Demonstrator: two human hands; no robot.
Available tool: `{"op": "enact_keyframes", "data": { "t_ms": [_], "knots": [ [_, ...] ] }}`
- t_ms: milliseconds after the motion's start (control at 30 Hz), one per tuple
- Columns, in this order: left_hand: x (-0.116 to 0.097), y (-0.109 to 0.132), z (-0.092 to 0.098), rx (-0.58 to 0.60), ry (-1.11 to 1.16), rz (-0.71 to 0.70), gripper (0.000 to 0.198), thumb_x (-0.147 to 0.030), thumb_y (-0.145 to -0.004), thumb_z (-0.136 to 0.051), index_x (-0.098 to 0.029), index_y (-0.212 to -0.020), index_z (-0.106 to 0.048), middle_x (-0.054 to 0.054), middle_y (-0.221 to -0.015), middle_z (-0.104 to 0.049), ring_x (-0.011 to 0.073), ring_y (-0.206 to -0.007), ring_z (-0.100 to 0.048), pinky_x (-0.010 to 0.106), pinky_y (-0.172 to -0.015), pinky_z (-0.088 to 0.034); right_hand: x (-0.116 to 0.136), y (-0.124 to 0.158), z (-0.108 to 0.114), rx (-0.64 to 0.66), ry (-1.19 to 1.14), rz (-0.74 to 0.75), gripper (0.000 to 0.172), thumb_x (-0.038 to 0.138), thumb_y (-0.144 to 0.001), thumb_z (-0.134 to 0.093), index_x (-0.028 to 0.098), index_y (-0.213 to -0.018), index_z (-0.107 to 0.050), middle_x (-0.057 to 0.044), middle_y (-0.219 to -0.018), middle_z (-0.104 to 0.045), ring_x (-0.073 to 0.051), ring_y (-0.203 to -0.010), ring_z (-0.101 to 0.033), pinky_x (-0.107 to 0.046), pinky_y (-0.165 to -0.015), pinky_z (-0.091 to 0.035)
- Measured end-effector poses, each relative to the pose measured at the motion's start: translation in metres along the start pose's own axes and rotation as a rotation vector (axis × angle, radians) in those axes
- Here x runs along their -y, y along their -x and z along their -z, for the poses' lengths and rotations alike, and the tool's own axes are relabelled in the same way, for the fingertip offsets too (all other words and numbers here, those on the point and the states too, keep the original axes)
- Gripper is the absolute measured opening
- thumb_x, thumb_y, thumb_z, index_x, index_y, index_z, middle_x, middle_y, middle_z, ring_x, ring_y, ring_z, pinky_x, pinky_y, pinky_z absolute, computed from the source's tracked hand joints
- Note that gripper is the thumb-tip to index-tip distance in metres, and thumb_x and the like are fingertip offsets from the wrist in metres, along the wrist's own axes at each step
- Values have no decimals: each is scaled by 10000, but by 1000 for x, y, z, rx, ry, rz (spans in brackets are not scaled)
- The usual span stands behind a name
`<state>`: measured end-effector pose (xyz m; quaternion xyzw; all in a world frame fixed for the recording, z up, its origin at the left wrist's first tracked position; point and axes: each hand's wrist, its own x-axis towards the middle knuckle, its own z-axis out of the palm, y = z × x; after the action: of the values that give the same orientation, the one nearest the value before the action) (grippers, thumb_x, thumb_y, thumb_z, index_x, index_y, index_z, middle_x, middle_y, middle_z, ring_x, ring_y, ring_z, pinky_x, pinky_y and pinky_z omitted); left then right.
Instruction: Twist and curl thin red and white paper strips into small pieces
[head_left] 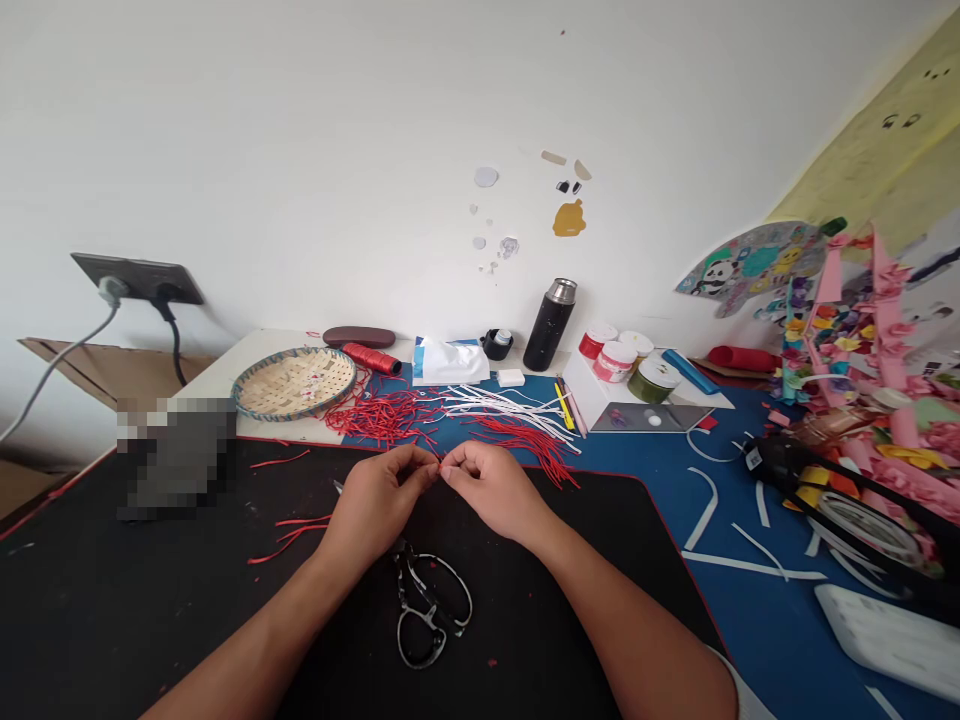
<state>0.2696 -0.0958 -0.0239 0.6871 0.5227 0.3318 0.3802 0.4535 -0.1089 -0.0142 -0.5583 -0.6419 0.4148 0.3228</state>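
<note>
My left hand (381, 500) and my right hand (491, 487) meet over the black mat (555, 620), thumbs and forefingers pinched tip to tip. A tiny bit of red cord (441, 465) shows between the fingertips; most of it is hidden by them. Scissors (433, 605) lie on the mat below my hands, their blades partly covered by my left hand. Loose red cords (300, 524) rest just left of my left wrist. Beyond my hands are a heap of red cords (382, 415), white cords (502, 405) and another red bunch (529, 445).
At the back stand a woven basket (292, 385), a red thread spool (373, 358), a tissue pack (450, 362), a black thermos (550, 325) and several ribbon rolls (616, 360). Paper flowers (885, 330) and white strips (750, 566) crowd the right. A blurred patch (180, 460) is at left.
</note>
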Motion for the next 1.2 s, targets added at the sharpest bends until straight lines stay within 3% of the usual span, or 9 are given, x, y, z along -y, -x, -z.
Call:
{"op": "enact_keyframes", "data": {
  "t_ms": [167,267,433,667,967,1200],
  "knots": [
    [-2,0,1,8,62,3,266,-461,-869,-620,-248,-797,-762,3,-742,-754,232,-711,-650,321,-679,-455,-2,-1,1,185,-324,-113,148,274,-986,-613,167,-887,-642,75,-567,-473,-94,-503,-369,-238,-506,-263],
    [-3,-1,2,-18,105,8,248,-448,-846,-639,-246,-768,-760,7,-717,-747,235,-693,-656,322,-673,-465,-2,0,0,202,-349,-78,124,264,-983,-601,177,-898,-622,75,-582,-494,-93,-502,-381,-233,-506,-272],
    [-3,-2,1,-27,153,6,218,-434,-824,-675,-252,-760,-776,17,-726,-770,252,-708,-684,333,-690,-495,-1,2,-3,99,-120,23,50,146,-925,-624,192,-905,-617,56,-679,-579,-111,-598,-512,-234,-576,-374],
    [2,-2,-2,-1,138,21,238,-447,-846,-670,-245,-783,-779,20,-745,-776,249,-719,-689,327,-672,-486,0,3,-1,-68,201,94,59,179,-917,-704,213,-918,-656,59,-689,-600,-123,-617,-524,-258,-595,-352],
    [0,0,-2,34,149,55,281,-511,-830,-706,-238,-818,-773,29,-773,-787,253,-739,-705,336,-684,-500,-2,2,-2,-131,220,159,37,211,-943,-699,220,-979,-691,50,-703,-629,-134,-627,-550,-266,-635,-367],
    [5,-7,-5,64,439,137,320,-530,-745,-792,-216,-763,-736,54,-736,-780,244,-712,-741,357,-685,-595,-3,2,-1,-166,150,182,63,224,-958,-665,213,-906,-698,45,-666,-610,-134,-603,-529,-259,-604,-366]
  ]
}}
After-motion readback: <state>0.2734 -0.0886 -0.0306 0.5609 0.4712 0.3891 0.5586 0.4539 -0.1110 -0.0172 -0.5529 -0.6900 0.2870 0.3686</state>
